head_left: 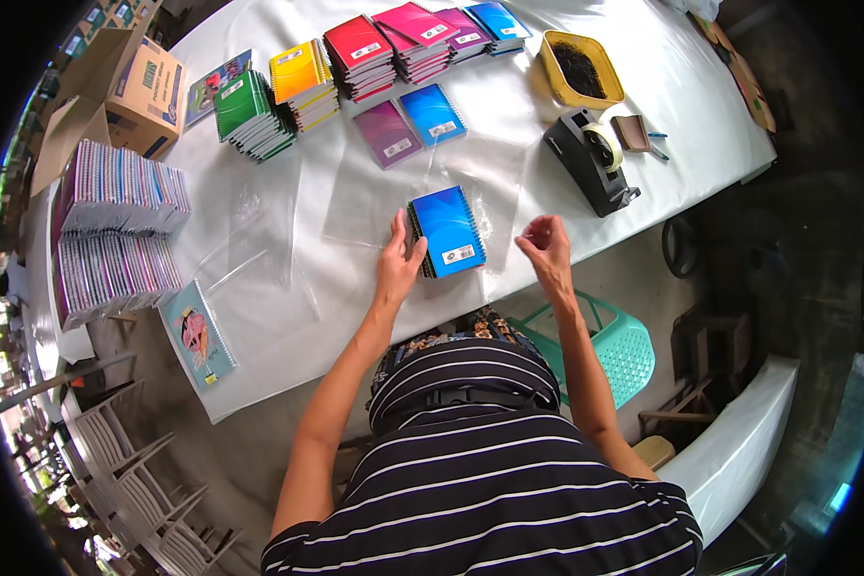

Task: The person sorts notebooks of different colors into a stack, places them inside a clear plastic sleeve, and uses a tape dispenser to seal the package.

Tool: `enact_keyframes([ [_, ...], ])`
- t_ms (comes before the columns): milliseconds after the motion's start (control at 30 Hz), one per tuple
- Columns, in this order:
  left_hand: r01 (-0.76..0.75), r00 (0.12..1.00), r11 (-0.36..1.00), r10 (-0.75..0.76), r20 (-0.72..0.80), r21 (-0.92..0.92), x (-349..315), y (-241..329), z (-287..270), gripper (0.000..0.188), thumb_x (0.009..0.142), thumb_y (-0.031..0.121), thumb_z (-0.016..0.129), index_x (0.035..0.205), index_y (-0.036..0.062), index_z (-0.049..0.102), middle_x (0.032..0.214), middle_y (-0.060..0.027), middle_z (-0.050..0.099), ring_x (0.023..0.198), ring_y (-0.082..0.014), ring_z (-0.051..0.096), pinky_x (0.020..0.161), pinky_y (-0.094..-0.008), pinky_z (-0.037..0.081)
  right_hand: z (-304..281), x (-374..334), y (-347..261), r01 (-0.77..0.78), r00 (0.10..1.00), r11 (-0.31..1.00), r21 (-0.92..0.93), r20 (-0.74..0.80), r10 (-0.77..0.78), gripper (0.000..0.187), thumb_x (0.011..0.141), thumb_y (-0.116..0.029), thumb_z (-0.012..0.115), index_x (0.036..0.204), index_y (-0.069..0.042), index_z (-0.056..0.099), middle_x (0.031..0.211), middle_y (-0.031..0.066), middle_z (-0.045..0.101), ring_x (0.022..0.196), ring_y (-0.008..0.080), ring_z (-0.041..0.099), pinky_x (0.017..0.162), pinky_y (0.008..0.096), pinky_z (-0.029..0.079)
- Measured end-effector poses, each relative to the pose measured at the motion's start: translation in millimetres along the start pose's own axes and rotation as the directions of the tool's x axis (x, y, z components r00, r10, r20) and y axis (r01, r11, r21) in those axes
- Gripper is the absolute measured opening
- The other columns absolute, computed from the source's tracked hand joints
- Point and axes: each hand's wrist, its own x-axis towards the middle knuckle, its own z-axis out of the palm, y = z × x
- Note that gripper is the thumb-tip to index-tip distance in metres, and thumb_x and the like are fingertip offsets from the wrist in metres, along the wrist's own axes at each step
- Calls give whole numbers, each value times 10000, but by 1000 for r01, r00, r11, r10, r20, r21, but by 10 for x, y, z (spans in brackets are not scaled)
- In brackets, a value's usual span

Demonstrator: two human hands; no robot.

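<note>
A small stack of spiral notebooks with a blue cover (446, 230) on top lies near the table's front edge. My left hand (397, 264) is at its left side, thumb by the cover's edge and fingers apart. To the right of the stack, separated from it, my right hand (549, 252) is raised with loosely bent fingers and nothing visible in them. Clear plastic film (355, 206) spreads around and partly beneath the stack. Just beyond lie a purple notebook (387, 134) and another blue notebook (433, 113).
Stacks of green (245, 101), yellow (300, 72) and red notebooks (357, 43) line the back. A black tape dispenser (586, 163) and yellow tub (612, 94) stand right. Piled notebooks (120, 235) and a cardboard box (144, 101) sit left. A green stool (629, 360) is below.
</note>
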Motion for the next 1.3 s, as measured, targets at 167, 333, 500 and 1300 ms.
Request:
enact_keyframes([
  [167, 43, 998, 994, -48, -49, -101, 155, 180, 209, 896, 888, 341, 670, 1493, -16, 114, 1542, -233, 163, 1409, -265, 236, 1126, -341, 244, 609, -259, -269, 370, 899, 893, -254, 341, -276, 275, 796, 50, 641, 1026, -9, 502, 872, 102, 570, 746, 204, 612, 655, 322, 505],
  [333, 32, 988, 984, -58, -144, -178, 149, 224, 384, 1088, 782, 416, 770, 1499, -8, 69, 1516, -238, 218, 1351, -241, 318, 1101, -341, 293, 828, -378, -265, 651, 709, 655, -384, 615, -345, 245, 786, 26, 526, 1028, -3, 502, 973, 170, 520, 931, 314, 568, 785, 417, 484],
  [500, 8, 994, 977, -32, -108, -212, 169, 66, 354, 1185, 712, 356, 836, 1500, 4, 24, 1517, -245, 200, 1342, -244, 326, 1096, -345, 307, 682, -374, -310, 703, 563, 667, -246, 765, -312, 223, 774, 30, 532, 996, 27, 519, 957, 176, 532, 949, 327, 581, 815, 421, 489],
  [1300, 126, 991, 969, -131, -10, -211, 34, 230, 353, 1155, 707, 89, 750, 1499, 33, -89, 1583, -149, 89, 1445, -221, 124, 1151, -313, 130, 1087, 1971, -273, 730, 641, 675, -107, 451, -621, 119, 745, -10, 708, 845, -7, 644, 1056, 120, 635, 935, 305, 592, 816, 375, 470],
])
